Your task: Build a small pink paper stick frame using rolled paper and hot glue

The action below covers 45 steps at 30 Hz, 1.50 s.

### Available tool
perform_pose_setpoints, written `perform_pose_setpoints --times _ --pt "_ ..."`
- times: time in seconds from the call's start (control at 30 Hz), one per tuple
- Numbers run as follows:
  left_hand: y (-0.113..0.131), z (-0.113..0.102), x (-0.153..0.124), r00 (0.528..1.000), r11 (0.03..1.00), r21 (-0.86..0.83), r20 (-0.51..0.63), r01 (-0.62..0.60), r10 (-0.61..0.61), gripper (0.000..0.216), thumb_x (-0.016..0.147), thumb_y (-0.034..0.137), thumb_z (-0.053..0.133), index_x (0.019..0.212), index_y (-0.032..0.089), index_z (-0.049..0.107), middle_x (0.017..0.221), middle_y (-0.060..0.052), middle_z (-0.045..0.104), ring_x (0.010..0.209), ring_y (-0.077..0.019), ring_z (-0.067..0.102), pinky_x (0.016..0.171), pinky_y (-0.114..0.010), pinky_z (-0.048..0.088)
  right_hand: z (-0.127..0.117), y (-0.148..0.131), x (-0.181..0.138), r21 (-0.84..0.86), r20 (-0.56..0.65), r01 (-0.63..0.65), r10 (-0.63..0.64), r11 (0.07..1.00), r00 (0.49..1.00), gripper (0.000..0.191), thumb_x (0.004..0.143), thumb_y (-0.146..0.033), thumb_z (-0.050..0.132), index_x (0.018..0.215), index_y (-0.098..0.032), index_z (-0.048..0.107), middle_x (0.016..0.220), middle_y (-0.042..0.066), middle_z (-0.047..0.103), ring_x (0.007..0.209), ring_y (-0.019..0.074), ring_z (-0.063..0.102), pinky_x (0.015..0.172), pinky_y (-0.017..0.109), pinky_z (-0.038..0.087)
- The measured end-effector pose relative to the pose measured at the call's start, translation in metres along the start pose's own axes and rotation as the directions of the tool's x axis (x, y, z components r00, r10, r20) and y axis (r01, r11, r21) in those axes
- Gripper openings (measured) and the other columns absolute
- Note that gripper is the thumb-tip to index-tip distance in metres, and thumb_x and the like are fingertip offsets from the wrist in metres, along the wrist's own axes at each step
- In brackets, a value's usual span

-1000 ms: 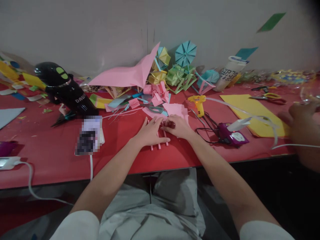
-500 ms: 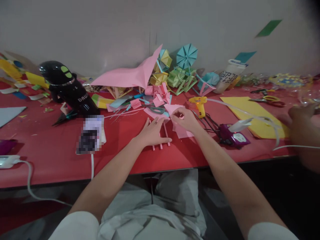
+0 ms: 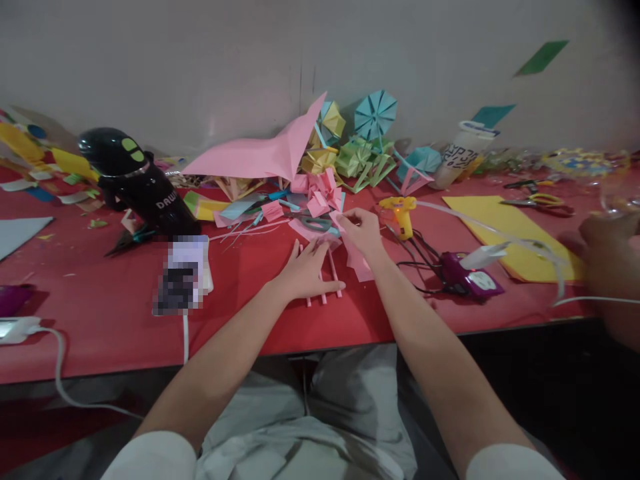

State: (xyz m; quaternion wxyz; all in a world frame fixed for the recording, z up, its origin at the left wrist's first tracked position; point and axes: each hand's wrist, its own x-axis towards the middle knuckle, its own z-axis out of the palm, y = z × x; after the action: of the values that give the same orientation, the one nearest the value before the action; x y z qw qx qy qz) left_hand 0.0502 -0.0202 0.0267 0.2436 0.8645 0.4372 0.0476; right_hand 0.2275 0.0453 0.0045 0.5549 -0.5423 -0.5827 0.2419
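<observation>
My left hand point(image 3: 306, 270) lies spread over several thin pink paper sticks point(image 3: 334, 270) on the red tabletop, its thumb stretched across their near ends. Just to its right, my right hand point(image 3: 364, 230) is pinched at the edge of a piece of pink paper point(image 3: 354, 257); the exact grip is partly hidden by the fingers. Beyond both hands lie a pair of scissors point(image 3: 313, 223) and a cluster of folded pink paper pieces point(image 3: 320, 190).
A yellow glue gun point(image 3: 403, 212) stands right of my hands, with a purple power socket point(image 3: 470, 277) and cables nearby. Yellow sheets point(image 3: 480, 227), a black bottle point(image 3: 145, 187) and a phone point(image 3: 183, 277) lie around. Paper umbrellas point(image 3: 375, 115) lean at the wall. Another person's hand point(image 3: 610, 253) is far right.
My right hand has shifted slightly left, closer to my left hand, and the pink paper beneath it has moved with it. My left hand stays over the sticks.
</observation>
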Motion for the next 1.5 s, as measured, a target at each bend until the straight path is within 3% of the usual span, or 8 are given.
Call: perform_pose_setpoints --times 0.37,1.03,1.5 --pt "-0.0017 0.0013 0.0001 1.0 1.0 -0.01 -0.008 -0.012 0.012 0.107 0.078 0.069 0.057 0.157 0.011 0.013 0.164 -0.019 0.016 0.153 -0.0342 0.003 0.122 -0.057 -0.004 0.0049 -0.0062 -0.008 -0.068 0.105 0.113 -0.106 0.991 0.989 0.016 0.08 -0.03 0.063 0.069 -0.018 0.065 0.067 0.002 0.065 0.063 0.0154 0.057 0.066 0.031 0.047" --pt "-0.0009 0.0011 0.0002 1.0 1.0 0.001 -0.004 -0.004 0.004 0.109 0.078 0.069 0.057 0.156 0.007 0.014 0.164 -0.021 0.013 0.153 -0.033 0.001 0.123 -0.054 -0.004 0.008 -0.006 -0.0081 -0.061 0.111 0.112 -0.105 0.992 0.988 0.018 0.079 -0.035 0.062 0.069 -0.019 0.062 0.07 0.003 0.066 0.067 0.0172 0.058 0.067 0.032 0.047" --pt "-0.0027 0.003 0.0007 1.0 1.0 0.003 -0.018 -0.014 0.014 0.107 0.078 0.069 0.057 0.156 0.011 0.015 0.164 -0.019 0.015 0.153 -0.0337 0.002 0.123 -0.055 -0.005 0.0078 -0.0054 -0.0086 -0.051 0.112 0.1 -0.093 0.994 0.989 0.019 0.08 -0.036 0.061 0.071 -0.019 0.063 0.072 0.003 0.066 0.069 0.0175 0.058 0.069 0.033 0.047"
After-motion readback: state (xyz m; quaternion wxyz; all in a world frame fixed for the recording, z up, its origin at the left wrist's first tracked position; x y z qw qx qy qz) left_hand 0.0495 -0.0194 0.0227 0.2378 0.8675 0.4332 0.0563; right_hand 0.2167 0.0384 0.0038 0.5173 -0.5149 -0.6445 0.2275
